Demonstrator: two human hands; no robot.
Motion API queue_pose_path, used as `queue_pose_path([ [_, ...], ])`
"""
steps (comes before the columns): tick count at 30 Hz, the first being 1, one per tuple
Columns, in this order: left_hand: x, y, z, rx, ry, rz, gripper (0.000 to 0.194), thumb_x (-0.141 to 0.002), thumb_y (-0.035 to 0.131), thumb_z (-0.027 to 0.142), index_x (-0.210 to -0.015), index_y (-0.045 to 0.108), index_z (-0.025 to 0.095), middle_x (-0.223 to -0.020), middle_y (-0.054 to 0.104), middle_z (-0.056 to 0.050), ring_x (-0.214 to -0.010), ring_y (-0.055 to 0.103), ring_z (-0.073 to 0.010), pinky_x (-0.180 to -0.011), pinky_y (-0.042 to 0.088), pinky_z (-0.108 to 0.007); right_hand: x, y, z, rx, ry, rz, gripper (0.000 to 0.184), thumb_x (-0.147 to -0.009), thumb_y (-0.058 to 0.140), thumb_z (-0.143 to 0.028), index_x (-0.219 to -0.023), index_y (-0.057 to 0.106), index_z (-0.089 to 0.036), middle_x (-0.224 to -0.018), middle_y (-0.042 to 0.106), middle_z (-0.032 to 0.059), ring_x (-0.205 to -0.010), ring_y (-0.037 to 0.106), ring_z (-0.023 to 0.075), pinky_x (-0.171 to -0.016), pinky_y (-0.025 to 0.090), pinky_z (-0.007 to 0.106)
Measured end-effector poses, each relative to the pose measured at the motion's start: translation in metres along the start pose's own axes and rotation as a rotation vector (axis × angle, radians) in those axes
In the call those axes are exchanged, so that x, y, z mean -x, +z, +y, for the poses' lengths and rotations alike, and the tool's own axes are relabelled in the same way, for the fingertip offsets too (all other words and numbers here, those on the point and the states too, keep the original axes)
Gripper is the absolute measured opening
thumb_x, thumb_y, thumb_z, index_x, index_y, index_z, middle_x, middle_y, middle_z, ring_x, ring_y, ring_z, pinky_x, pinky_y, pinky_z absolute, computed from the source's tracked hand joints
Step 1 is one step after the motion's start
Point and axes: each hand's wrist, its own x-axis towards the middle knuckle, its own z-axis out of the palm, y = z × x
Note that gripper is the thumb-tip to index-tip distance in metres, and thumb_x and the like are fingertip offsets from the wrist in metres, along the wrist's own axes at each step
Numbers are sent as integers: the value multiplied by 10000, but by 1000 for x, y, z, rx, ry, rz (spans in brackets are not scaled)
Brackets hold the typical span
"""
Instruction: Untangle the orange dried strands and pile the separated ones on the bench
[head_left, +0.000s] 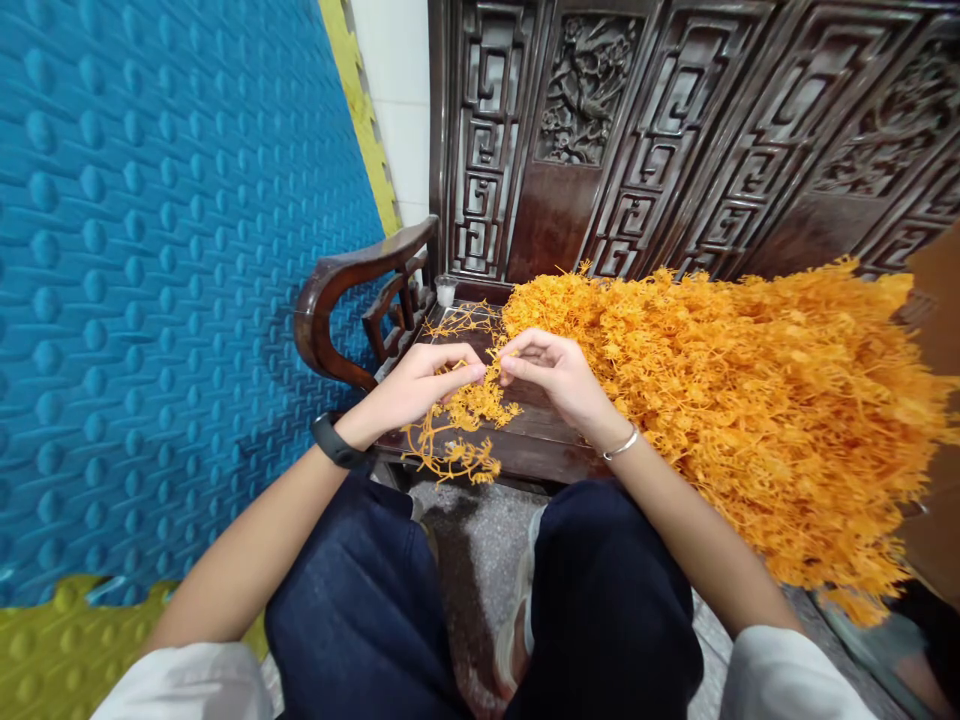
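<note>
My left hand [431,378] is closed, thumb against fingers, on an orange artificial plant sprig [476,400] whose branching stems hang below it. Facing it, my right hand [551,375] pinches at the sprig's upper end, with the fingertips close to those of the left. What exactly lies between the right fingertips is too small to make out. Looser, barer orange stems [442,450] dangle under the left hand over the bench's front edge. Several more thin orange stems [466,318] lie on the wooden seat behind my hands.
A large heap of orange artificial foliage [735,400] covers the bench to the right. The carved backrest [570,220] rises behind, and a curved armrest [322,300] stands at left. A small white cup [445,290] sits in the corner. Blue foam matting [150,300] fills the left.
</note>
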Motion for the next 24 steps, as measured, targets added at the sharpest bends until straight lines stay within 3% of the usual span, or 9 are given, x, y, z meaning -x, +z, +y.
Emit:
queue_pose_path([
  [5, -3, 8, 2, -58, 2, 36, 314, -875, 479, 323, -617, 495, 144, -537, 439, 50, -513, 393, -69, -524, 301, -210, -3, -4, 7, 163, -136, 75, 231, -737, 708, -372, -762, 573, -186, -692, 590, -16, -634, 563, 103, -638, 482, 272],
  [8, 0, 5, 4, -23, -50, 42, 317, -854, 501, 310, -582, 481, 147, -504, 420, 50, -488, 378, -69, -503, 295, -212, -9, -31, 14, 261, -249, 350, 197, -753, 682, -353, -768, 560, -199, -716, 578, -14, -637, 556, 107, -649, 486, 279],
  [10, 3, -1, 4, 10, -81, 95, 295, -841, 521, 320, -604, 522, 143, -498, 432, 44, -482, 391, -73, -497, 303, -215, -12, -56, 19, 188, -275, 574, 203, -729, 688, -354, -755, 549, -209, -689, 561, -26, -602, 553, 106, -629, 488, 279],
  [11, 5, -3, 3, 18, -86, 132, 279, -835, 532, 327, -628, 550, 140, -504, 447, 39, -486, 403, -76, -501, 312, -216, -13, -67, 22, 166, -249, 619, 208, -715, 695, -358, -758, 556, -209, -683, 564, -25, -600, 557, 110, -635, 492, 285],
  [14, 4, -9, -3, 82, -87, 210, 244, -805, 573, 342, -688, 605, 131, -530, 491, 27, -498, 440, -81, -517, 348, -219, -15, -85, 38, 211, -87, 491, 245, -666, 723, -374, -783, 598, -198, -688, 596, -10, -618, 573, 128, -654, 498, 306],
  [18, -2, -9, -10, 270, -127, 250, 205, -754, 630, 332, -745, 627, 128, -592, 556, 11, -515, 493, -85, -539, 408, -226, -18, -81, 68, 387, 86, 233, 268, -610, 737, -369, -749, 629, -167, -626, 577, -10, -583, 525, 124, -613, 456, 291],
  [24, -8, -5, -6, 379, -151, 233, 222, -683, 713, 325, -769, 642, 133, -642, 608, 5, -553, 529, -82, -581, 450, -222, -29, -79, 103, 532, 137, 238, 214, -647, 681, -306, -787, 640, -150, -656, 580, 5, -615, 516, 138, -655, 454, 308],
])
